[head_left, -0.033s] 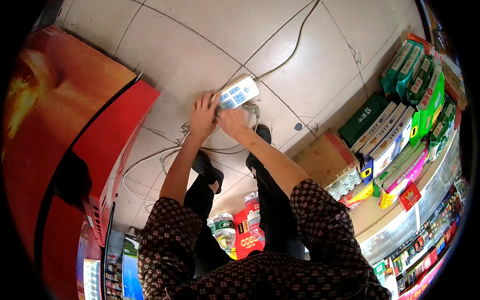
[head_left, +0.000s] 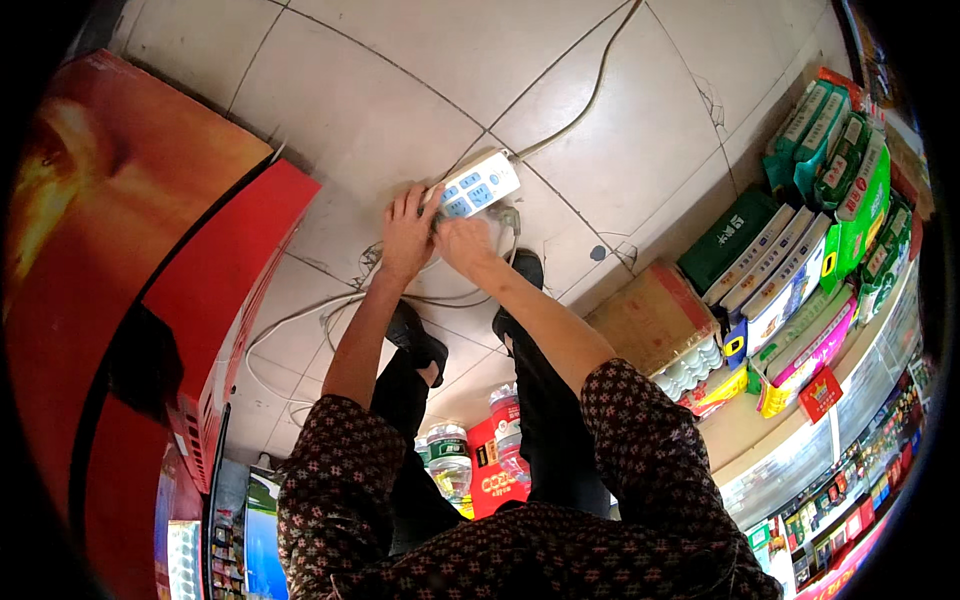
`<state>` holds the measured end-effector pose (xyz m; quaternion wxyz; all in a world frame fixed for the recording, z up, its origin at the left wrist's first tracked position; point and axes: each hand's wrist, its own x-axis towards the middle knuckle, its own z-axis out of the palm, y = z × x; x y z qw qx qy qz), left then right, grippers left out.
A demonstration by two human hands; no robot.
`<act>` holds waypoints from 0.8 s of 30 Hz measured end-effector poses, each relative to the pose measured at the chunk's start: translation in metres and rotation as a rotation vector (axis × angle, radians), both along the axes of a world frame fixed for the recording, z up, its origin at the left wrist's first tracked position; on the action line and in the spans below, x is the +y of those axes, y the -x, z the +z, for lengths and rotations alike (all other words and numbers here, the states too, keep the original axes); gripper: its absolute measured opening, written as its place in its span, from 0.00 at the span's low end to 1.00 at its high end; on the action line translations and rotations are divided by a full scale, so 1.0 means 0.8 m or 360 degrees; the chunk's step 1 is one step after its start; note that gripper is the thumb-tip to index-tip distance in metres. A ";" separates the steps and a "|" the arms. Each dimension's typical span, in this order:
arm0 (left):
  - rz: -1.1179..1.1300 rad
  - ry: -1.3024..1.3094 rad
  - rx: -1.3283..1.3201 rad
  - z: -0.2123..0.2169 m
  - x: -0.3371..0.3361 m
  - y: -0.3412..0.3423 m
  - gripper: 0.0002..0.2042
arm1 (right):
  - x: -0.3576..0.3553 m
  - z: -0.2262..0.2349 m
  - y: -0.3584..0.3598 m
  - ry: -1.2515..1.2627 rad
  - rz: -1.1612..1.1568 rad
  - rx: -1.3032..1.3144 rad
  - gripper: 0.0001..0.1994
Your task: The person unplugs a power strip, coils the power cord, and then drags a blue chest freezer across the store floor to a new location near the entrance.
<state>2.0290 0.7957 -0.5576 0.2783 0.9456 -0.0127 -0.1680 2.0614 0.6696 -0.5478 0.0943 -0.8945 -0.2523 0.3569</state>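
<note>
A white power strip (head_left: 504, 178) with blue sockets lies slanted on the floor tiles. My left hand (head_left: 408, 236) holds its near left end, fingers curled over the edge. My right hand (head_left: 465, 245) is closed right beside it against the same near end; whatever it pinches is hidden under the fingers. Just right of that hand is a grey plug (head_left: 510, 218), its cord running down toward my feet. From the strip's far end, a grey cable (head_left: 585, 108) leads away across the tiles.
Loose pale cords (head_left: 335, 303) loop around my shoes (head_left: 415, 340). On the left stands a large red box-like unit (head_left: 235, 260). A cardboard box (head_left: 655, 318) and several packaged goods (head_left: 785, 250) line the right. Bottles (head_left: 450, 462) and a red carton (head_left: 492, 480) stand behind my feet.
The grey plug beside my right hand has shifted slightly right, a little away from the fingers. Both hands stay at the strip's near end.
</note>
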 end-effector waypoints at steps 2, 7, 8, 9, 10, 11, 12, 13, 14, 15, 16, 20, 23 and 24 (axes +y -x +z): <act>0.0006 -0.0097 -0.0085 -0.008 -0.007 0.004 0.39 | 0.000 -0.016 0.006 -0.0060 0.0030 -0.0064 0.09; 0.0045 -0.0053 -0.0024 -0.017 -0.008 0.015 0.38 | -0.004 -0.031 0.007 -0.0252 0.0033 -0.0117 0.13; 0.0061 -0.0037 -0.0044 -0.018 -0.010 0.016 0.38 | -0.005 -0.030 0.006 -0.0226 0.0022 -0.0109 0.14; 0.0067 -0.0023 -0.0043 -0.019 -0.011 0.015 0.38 | -0.005 -0.028 0.007 -0.0199 0.0008 -0.0102 0.14; 0.0072 -0.0009 -0.0042 -0.021 -0.013 0.014 0.39 | -0.005 -0.026 0.007 -0.0171 -0.0007 -0.0096 0.14; 0.0081 0.0001 -0.0034 -0.021 -0.013 0.017 0.39 | -0.002 -0.018 0.008 -0.0175 -0.0032 -0.0045 0.14; 0.0092 -0.0016 -0.0062 -0.026 -0.010 0.018 0.39 | 0.002 -0.007 0.009 -0.0185 -0.0050 0.0002 0.14; 0.0103 -0.0031 -0.0090 -0.032 -0.005 0.017 0.40 | 0.005 0.003 0.010 -0.0195 -0.0069 0.0049 0.14; 0.0111 -0.0036 -0.0123 -0.036 -0.005 0.016 0.40 | 0.000 0.009 0.012 -0.0207 -0.0076 0.0073 0.14; 0.0096 -0.0068 -0.0082 -0.036 -0.008 0.022 0.41 | -0.006 0.015 0.013 -0.0221 -0.0082 0.0097 0.15; 0.0082 -0.0102 -0.0040 -0.034 -0.011 0.031 0.41 | -0.013 0.020 0.013 -0.0235 -0.0088 0.0120 0.15; 0.0126 -0.0045 0.0086 -0.013 -0.022 0.017 0.42 | -0.068 0.010 0.018 0.0103 -0.0093 0.0309 0.17; 0.0121 -0.0098 0.0069 -0.016 -0.025 0.011 0.44 | -0.104 -0.005 0.041 0.0213 -0.0264 0.0391 0.18; 0.0136 -0.0166 0.0084 -0.019 -0.024 0.010 0.44 | -0.110 0.003 0.037 0.0249 -0.0364 0.0403 0.18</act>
